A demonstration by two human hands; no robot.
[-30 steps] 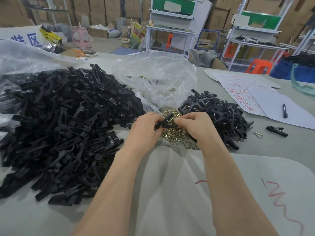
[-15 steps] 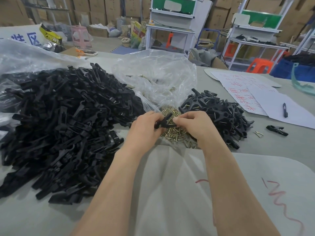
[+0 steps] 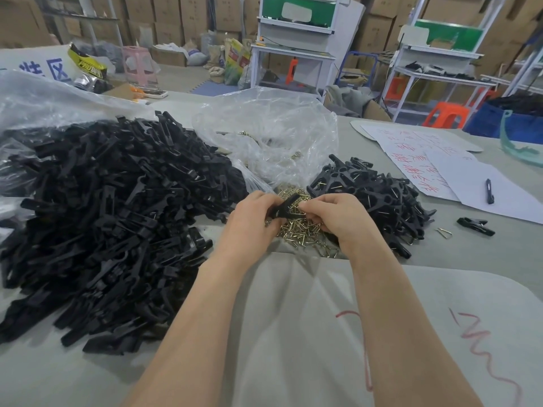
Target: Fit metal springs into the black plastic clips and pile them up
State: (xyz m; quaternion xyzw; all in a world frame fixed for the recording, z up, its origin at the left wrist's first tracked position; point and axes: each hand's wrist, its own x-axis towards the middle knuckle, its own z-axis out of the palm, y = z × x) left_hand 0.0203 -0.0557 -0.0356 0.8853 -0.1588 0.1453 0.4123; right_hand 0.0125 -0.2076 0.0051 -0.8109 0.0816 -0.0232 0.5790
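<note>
From my remote seat I see very little change over the last second: both hands hover at the same spot above the loose brass springs (image 3: pixel 302 235), and only the black clip (image 3: pixel 282 207) has turned a touch, so that its forked end now points up and to the right. The left hand (image 3: pixel 252 221) has its grip closed round the lower part of that clip and holds it just above the springs. The right hand (image 3: pixel 338 218) has its fingers curled in at the clip's upper end, but I cannot tell whether its grip pinches a spring, the clip's tip or nothing, since the fingertips hide it. I judge that the spring is being seated at this moment and is not yet home, as no brass leg shows on the held clip. The small turn probably means I am lining up the slot, so the step is nearly done but not finished. The pile of finished clips (image 3: pixel 379 198), with brass showing, lies just right of the right hand on the bench (image 3: pixel 484 259). The far larger heap of bare clips (image 3: pixel 111 207) lies to the left, so most of the work remains. The clear bag (image 3: pixel 264 136) sits behind the springs.
</note>
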